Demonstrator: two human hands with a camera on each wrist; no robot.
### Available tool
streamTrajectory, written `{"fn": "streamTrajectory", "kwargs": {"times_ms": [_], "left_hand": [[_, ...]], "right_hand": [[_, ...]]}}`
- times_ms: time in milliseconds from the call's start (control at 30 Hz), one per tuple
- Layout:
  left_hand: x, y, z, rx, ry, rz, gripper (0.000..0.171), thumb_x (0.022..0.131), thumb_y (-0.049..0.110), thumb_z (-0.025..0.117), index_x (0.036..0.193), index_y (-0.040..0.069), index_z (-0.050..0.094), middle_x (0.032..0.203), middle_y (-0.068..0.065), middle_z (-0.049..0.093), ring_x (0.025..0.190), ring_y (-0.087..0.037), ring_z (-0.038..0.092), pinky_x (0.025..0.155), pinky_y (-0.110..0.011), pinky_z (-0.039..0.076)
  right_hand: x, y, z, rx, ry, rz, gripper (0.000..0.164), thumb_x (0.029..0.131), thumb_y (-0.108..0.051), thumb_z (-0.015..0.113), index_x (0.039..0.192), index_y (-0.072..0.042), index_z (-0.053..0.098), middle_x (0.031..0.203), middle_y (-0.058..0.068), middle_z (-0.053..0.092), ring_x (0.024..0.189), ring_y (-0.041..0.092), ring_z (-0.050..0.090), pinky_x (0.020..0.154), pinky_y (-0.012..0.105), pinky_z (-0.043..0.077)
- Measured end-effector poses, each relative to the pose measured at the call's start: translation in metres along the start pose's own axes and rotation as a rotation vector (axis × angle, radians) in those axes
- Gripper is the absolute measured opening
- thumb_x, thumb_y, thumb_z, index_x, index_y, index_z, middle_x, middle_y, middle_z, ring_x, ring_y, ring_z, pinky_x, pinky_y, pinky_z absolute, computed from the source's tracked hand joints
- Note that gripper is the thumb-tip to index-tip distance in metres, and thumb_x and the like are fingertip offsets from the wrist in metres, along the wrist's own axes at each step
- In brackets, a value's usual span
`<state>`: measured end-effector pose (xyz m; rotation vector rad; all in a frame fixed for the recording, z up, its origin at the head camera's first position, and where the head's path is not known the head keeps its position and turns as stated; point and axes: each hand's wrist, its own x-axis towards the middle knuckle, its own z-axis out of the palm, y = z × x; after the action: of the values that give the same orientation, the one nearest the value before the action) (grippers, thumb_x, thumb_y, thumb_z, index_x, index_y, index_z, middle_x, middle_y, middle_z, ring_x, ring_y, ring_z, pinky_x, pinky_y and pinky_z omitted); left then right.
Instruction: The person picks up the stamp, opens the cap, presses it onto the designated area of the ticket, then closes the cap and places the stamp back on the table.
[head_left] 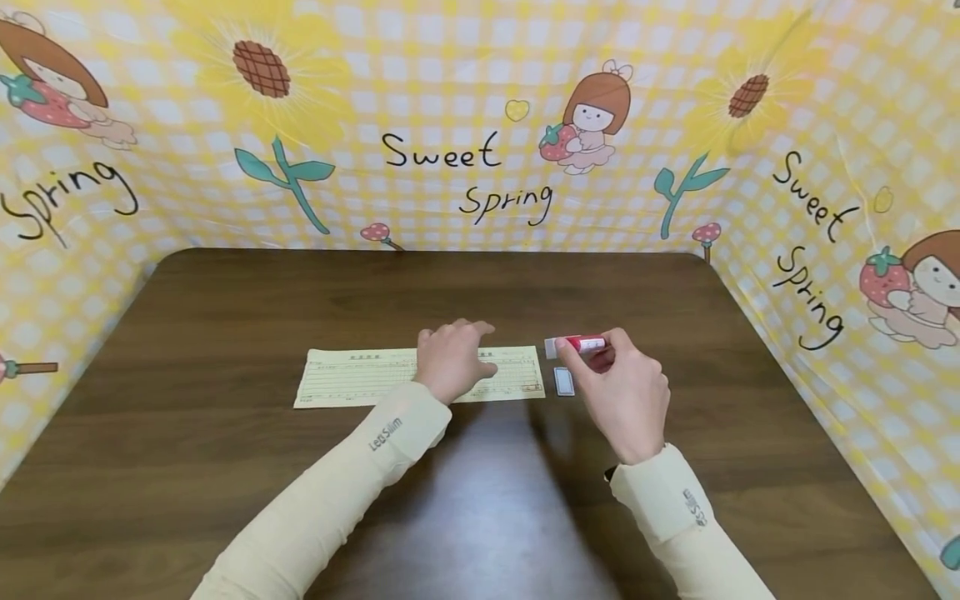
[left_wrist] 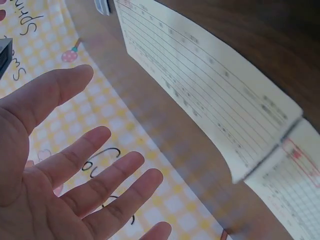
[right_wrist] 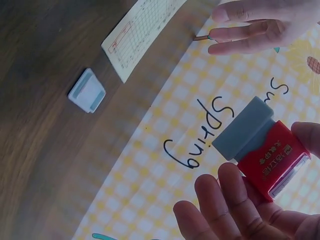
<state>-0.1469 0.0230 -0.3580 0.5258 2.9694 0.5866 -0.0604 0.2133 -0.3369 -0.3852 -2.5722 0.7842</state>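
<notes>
My right hand [head_left: 624,400] holds a red stamp [head_left: 588,342] between thumb and fingers, off the table. In the right wrist view its grey end [right_wrist: 245,128] points away from the palm, and gold lettering marks the red body. A white rectangular cap [head_left: 564,382] lies on the table just below the stamp. Beside it is a long pale-yellow printed form [head_left: 352,379] with ruled lines and a red box at one end. Over the form's middle, my left hand [head_left: 452,358] hovers with fingers spread and nothing in it, hiding part of the print.
The dark wooden table [head_left: 247,308] runs back to a yellow checked cloth wall [head_left: 435,92] with flower and girl prints. That cloth also rises along the left and right sides. A crease or join crosses the form [left_wrist: 272,160] in the left wrist view.
</notes>
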Motion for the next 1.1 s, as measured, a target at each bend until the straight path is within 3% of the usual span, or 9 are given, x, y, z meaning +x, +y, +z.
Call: {"fn": "streamTrajectory", "kwargs": {"times_ms": [400, 667, 1100], "left_hand": [[0.008, 0.018, 0.010, 0.006, -0.023, 0.076, 0.058, 0.081, 0.031, 0.087, 0.134, 0.017, 0.067, 0.126, -0.008, 0.070, 0.110, -0.029, 0.067, 0.091, -0.052, 0.044], [0.014, 0.030, 0.018, -0.017, -0.062, 0.095, 0.060, 0.081, 0.031, 0.087, 0.135, 0.019, 0.067, 0.128, -0.007, 0.069, 0.113, -0.030, 0.065, 0.092, -0.049, 0.043], [0.025, 0.048, 0.042, 0.048, -0.064, 0.099, 0.060, 0.078, 0.035, 0.089, 0.133, 0.023, 0.069, 0.124, -0.004, 0.071, 0.112, -0.027, 0.066, 0.090, -0.046, 0.044]], "right_hand": [[0.001, 0.011, -0.010, 0.035, 0.029, -0.006, 0.048, 0.088, -0.058, 0.071, 0.089, -0.010, 0.068, 0.078, 0.004, 0.072, 0.073, 0.027, 0.067, 0.064, 0.045, 0.046], [0.003, 0.019, -0.014, 0.027, 0.029, -0.001, 0.048, 0.088, -0.057, 0.072, 0.091, -0.010, 0.068, 0.077, 0.004, 0.072, 0.072, 0.027, 0.067, 0.064, 0.044, 0.045], [0.006, 0.033, -0.018, 0.008, 0.033, 0.036, 0.047, 0.087, -0.058, 0.072, 0.090, -0.012, 0.067, 0.077, 0.003, 0.071, 0.072, 0.026, 0.067, 0.065, 0.043, 0.046]]}}
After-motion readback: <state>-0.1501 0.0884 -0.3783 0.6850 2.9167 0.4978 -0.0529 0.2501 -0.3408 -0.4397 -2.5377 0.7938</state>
